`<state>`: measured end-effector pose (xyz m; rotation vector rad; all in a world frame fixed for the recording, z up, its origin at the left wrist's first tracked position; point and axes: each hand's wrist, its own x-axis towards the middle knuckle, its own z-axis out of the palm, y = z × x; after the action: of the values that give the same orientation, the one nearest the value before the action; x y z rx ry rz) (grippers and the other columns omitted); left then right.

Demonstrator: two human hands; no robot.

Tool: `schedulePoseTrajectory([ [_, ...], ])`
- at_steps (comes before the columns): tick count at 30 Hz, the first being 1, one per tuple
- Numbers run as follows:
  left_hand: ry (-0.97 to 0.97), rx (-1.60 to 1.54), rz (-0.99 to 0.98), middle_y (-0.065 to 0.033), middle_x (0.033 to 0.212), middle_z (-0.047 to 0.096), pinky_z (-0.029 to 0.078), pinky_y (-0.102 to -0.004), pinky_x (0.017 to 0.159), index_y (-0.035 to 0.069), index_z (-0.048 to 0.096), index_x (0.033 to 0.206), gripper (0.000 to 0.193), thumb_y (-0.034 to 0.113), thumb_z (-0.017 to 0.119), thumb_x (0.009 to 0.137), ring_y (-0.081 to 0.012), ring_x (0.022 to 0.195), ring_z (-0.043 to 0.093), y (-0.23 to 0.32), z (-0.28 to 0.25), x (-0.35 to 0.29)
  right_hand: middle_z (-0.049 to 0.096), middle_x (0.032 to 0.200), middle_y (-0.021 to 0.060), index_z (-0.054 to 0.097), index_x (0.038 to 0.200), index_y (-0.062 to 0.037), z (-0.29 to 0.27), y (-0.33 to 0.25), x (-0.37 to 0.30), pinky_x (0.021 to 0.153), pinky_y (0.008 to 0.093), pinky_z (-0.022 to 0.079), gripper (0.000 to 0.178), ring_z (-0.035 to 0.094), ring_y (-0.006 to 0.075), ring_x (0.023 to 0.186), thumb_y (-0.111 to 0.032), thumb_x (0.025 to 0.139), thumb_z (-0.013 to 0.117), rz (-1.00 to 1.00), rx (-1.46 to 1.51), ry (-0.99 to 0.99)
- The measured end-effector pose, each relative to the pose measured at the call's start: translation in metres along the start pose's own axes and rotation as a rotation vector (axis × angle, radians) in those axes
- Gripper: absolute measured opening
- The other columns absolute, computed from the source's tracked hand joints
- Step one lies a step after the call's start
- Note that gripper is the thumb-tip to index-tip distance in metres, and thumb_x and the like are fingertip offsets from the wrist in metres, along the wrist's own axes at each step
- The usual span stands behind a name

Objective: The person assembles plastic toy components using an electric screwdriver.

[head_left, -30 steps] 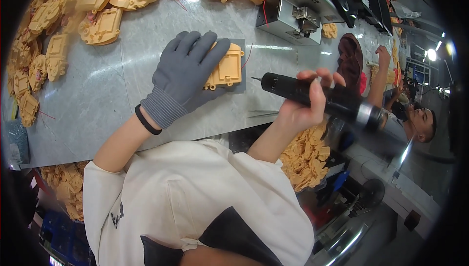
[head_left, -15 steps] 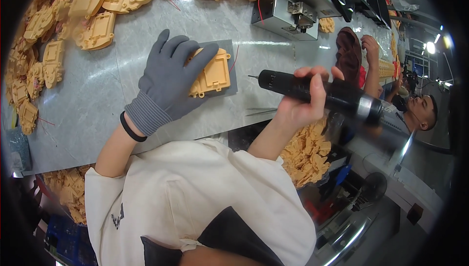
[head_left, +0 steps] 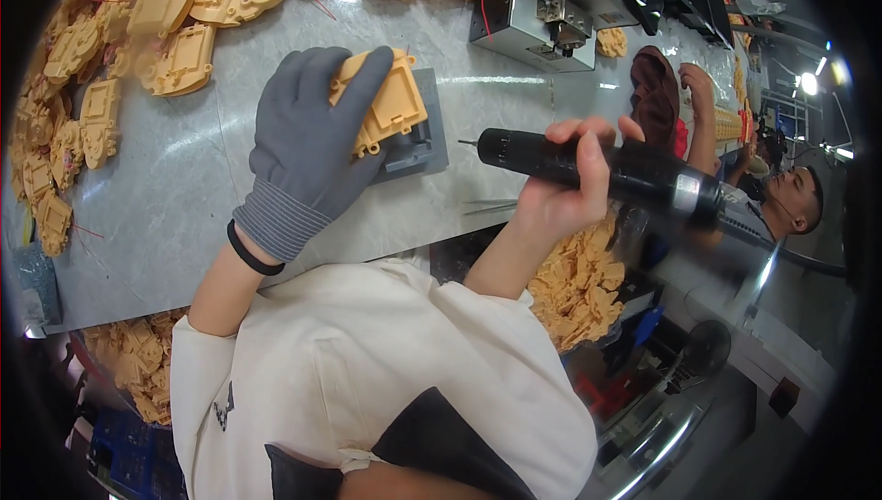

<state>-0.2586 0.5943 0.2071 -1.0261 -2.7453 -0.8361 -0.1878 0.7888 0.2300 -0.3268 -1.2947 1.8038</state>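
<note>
Gloved in grey, my left hand (head_left: pixel 312 133) grips a yellow plastic housing (head_left: pixel 395 105) by its left side, fingers over the top. The housing is tilted and lifted off a grey fixture block (head_left: pixel 423 146), whose recessed middle now shows beneath it. My bare right hand (head_left: pixel 579 165) is wrapped round a black electric screwdriver (head_left: pixel 634 174), held level with its thin bit pointing left toward the fixture. A gap separates the bit from the housing. The glove hides the left part of the housing.
Several yellow housings (head_left: pixel 184 59) lie along the table's far and left sides. A metal box-shaped machine (head_left: pixel 542 13) stands at the back. Tweezers (head_left: pixel 491 206) lie near the front edge. Bins of yellow parts (head_left: pixel 579 284) sit below the table. At the right is another person (head_left: pixel 790 202).
My left hand has raised the housing off the fixture and tilted it, shifting slightly left and away from me. The screwdriver has moved only slightly left.
</note>
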Motion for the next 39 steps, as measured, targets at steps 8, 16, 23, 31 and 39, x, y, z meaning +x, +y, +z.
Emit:
schedulePoseTrajectory([
  [8, -0.268, 0.127, 0.132, -0.0179, 0.123, 0.040, 0.024, -0.0510, 0.104, 0.014, 0.039, 0.131, 0.081, 0.028, 0.074, 0.059, -0.0343, 0.117, 0.037, 0.006, 0.006, -0.004, 0.054, 0.071, 0.0116, 0.042, 0.113, -0.0009, 0.004, -0.004, 0.009, 0.058, 0.0303, 0.047, 0.043, 0.054, 0.0201, 0.057, -0.001, 0.072, 0.055, -0.023, -0.017, 0.020],
  [16, 0.048, -0.107, 0.146, -0.0205, 0.130, 0.036, 0.031, -0.0496, 0.100, 0.014, 0.046, 0.125, 0.080, 0.035, 0.078, 0.055, -0.0360, 0.120, 0.038, 0.020, -0.009, -0.016, 0.048, 0.060, 0.0071, 0.041, 0.111, 0.0032, 0.000, -0.016, 0.089, 0.051, 0.0294, 0.044, 0.040, 0.049, 0.0158, 0.049, 0.002, 0.073, 0.053, -0.261, 0.105, -0.158],
  [23, 0.254, -0.285, 0.015, -0.0165, 0.119, 0.046, 0.044, -0.0400, 0.086, 0.008, 0.047, 0.120, 0.084, 0.023, 0.084, 0.047, -0.0316, 0.103, 0.050, -0.028, 0.047, -0.021, 0.051, 0.056, 0.0100, 0.046, 0.095, 0.0039, 0.030, 0.004, 0.137, 0.049, 0.0280, 0.045, 0.032, 0.049, 0.0159, 0.044, 0.009, 0.065, 0.056, -0.329, -0.134, -0.116],
  [31, 0.174, -0.331, -0.049, -0.0062, 0.100, 0.056, 0.037, -0.0448, 0.097, 0.012, 0.048, 0.119, 0.078, 0.025, 0.082, 0.050, -0.0265, 0.095, 0.053, -0.038, 0.046, -0.023, 0.046, 0.059, 0.0057, 0.042, 0.100, -0.0026, 0.030, -0.008, 0.066, 0.051, 0.0327, 0.043, 0.035, 0.045, 0.0169, 0.043, 0.004, 0.067, 0.053, -0.044, 0.071, -0.403],
  [39, 0.152, -0.354, -0.020, -0.0055, 0.100, 0.056, 0.035, -0.0477, 0.099, 0.013, 0.048, 0.120, 0.076, 0.028, 0.080, 0.052, -0.0263, 0.095, 0.053, -0.039, 0.045, -0.023, 0.047, 0.058, 0.0066, 0.034, 0.111, -0.0012, 0.062, -0.022, -0.014, 0.046, 0.0289, 0.041, 0.046, 0.045, 0.0151, 0.045, 0.005, 0.070, 0.055, -0.083, 0.026, -0.618],
])
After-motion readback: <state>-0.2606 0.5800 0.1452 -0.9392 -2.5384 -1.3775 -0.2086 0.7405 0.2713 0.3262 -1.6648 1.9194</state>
